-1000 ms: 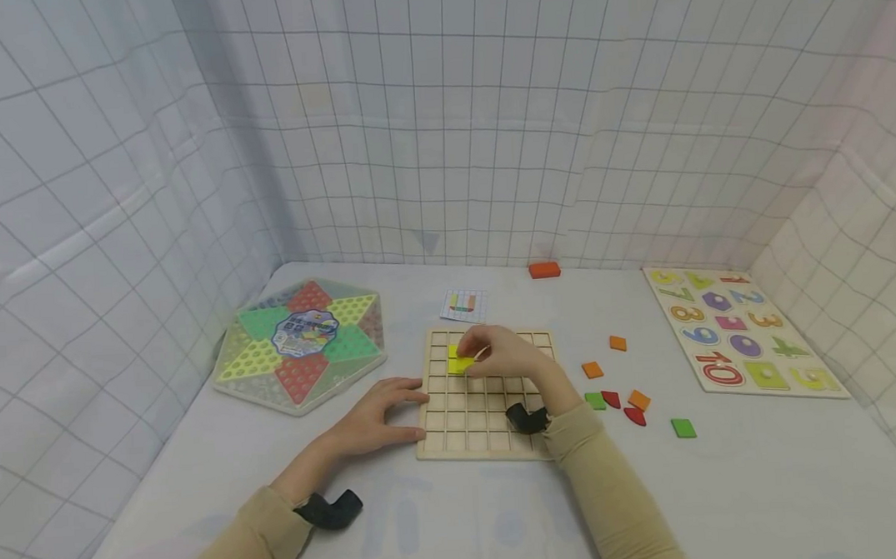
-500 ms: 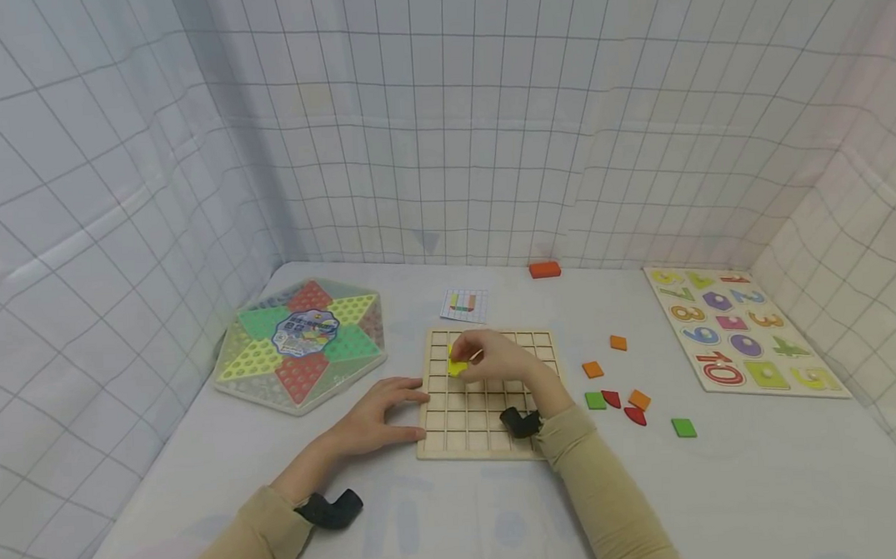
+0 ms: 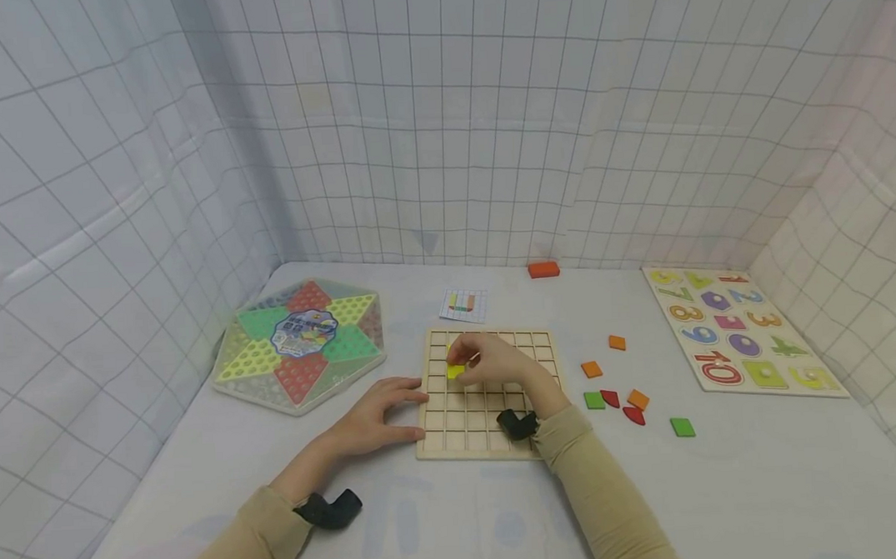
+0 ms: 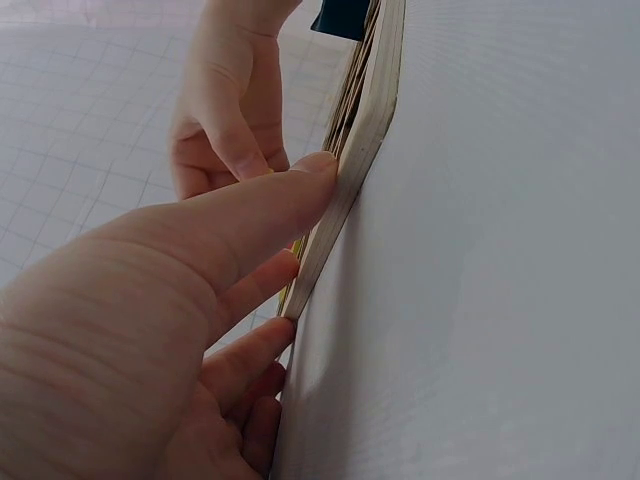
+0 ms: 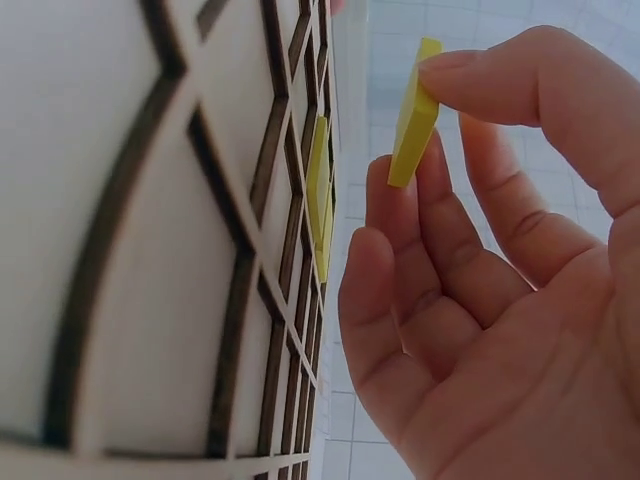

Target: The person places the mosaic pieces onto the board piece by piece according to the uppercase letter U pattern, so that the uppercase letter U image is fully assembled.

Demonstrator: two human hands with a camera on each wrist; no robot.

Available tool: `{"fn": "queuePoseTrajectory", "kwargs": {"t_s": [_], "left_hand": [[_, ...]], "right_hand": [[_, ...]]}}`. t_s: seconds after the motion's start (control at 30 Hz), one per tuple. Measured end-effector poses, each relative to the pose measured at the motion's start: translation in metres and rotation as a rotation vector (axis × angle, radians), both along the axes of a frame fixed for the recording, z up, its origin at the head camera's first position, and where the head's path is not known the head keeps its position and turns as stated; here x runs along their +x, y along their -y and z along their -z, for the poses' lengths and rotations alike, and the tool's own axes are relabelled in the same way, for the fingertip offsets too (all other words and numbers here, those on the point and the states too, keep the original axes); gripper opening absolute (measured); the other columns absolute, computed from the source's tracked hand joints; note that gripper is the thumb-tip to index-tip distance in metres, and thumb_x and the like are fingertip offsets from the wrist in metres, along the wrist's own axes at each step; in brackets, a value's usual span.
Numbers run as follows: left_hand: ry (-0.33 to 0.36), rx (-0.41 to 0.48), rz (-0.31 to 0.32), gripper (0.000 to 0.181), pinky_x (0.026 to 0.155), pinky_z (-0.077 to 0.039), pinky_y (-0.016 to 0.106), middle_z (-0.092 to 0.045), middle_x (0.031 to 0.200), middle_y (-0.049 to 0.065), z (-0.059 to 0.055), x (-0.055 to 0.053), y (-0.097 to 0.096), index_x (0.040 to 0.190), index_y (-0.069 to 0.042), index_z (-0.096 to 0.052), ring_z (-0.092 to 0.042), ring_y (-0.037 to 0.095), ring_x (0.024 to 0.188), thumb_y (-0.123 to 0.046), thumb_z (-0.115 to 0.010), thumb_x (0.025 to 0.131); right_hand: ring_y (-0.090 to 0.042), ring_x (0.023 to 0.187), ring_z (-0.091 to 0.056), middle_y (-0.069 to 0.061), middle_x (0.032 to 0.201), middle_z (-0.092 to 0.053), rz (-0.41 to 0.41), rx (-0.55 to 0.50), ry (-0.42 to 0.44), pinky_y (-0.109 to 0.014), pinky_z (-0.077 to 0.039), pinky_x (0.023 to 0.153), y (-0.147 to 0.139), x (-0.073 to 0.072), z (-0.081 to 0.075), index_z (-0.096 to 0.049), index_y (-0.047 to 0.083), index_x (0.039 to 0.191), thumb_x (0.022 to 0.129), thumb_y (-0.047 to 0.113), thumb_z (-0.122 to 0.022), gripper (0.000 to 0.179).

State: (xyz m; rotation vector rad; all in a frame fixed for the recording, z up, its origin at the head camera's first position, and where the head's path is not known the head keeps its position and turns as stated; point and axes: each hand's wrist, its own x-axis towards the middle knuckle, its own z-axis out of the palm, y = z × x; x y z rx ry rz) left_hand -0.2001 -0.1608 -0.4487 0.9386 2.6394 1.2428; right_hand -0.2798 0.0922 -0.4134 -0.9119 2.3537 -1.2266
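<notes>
A square wooden board [image 3: 481, 445] with a raised grid lies flat in front of me. My right hand [image 3: 497, 361] is over its upper left part. In the right wrist view, thumb and fingertips pinch a yellow square tile [image 5: 416, 115], tilted and apart from the grid. Further along the board, more yellow [image 5: 320, 190] sits in the cells, partly cut off by the grid ridges. My left hand [image 3: 375, 416] rests at the board's left edge, thumb and fingertips touching its side [image 4: 340, 190], not curled round it.
A pattern card [image 3: 462, 305] lies behind the board. Orange [image 3: 591, 369], green [image 3: 683, 427] and red [image 3: 634, 416] loose pieces are scattered to the right. A number puzzle [image 3: 743, 333] lies far right, a hexagonal star game board [image 3: 304, 344] left, a red block [image 3: 543, 269] at the back.
My right hand has shifted slightly left and a little down over the grid, with the yellow tile in its pinch. The left hand has stayed at the board's edge.
</notes>
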Motion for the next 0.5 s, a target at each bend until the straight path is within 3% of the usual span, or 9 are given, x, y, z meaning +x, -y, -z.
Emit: {"fn": "queuePoseTrajectory", "kwargs": {"t_s": [0.5], "left_hand": [[0.009, -0.018, -0.010, 0.047, 0.104, -0.027, 0.054, -0.045, 0.140, 0.010, -0.0003, -0.0010, -0.0007, 0.121, -0.015, -0.063, -0.034, 0.032, 0.131, -0.037, -0.074, 0.080]], "right_hand": [[-0.014, 0.089, -0.058, -0.002, 0.097, -0.062, -0.023, 0.020, -0.006, -0.026, -0.049, 0.080, 0.0020, -0.0001, 0.0045, -0.061, 0.006, 0.099, 0.078, 0.005, -0.072, 0.024]]}}
